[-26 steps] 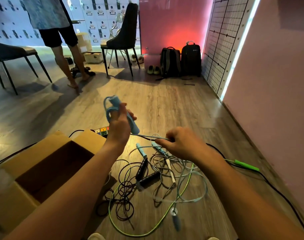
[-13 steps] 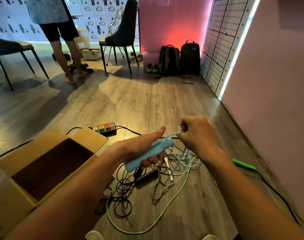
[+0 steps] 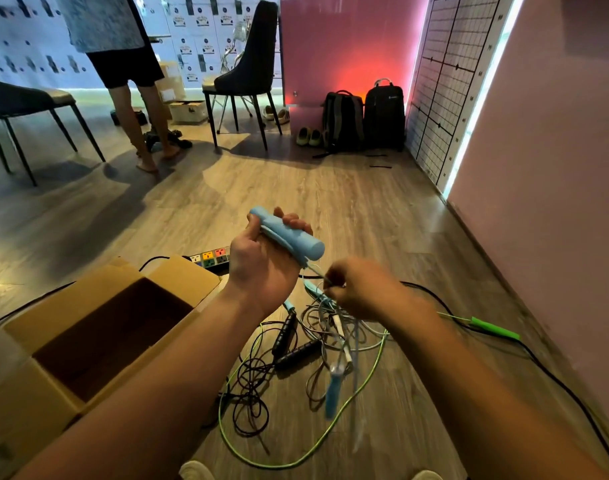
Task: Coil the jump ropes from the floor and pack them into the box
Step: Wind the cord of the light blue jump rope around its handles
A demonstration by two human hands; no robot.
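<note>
Raised higher now, your left hand (image 3: 261, 268) grips the light-blue foam jump-rope handle (image 3: 289, 239); your right hand (image 3: 360, 289) pinches its thin cord (image 3: 314, 270). Seemingly mid-coil: wrap another loop next.

Far-side floor (image 3: 331, 209) clutter
Grey backpack (image 3: 343, 119) beside black backpack (image 3: 384, 112) at the far edge, dark chair (image 3: 247, 64) near standing person (image 3: 130, 81), power strip (image 3: 211, 257) nearer

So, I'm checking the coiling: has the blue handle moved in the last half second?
Yes, upward. The blue handle in the left hand was lower in the picture than the power strip; now it is higher.
</note>
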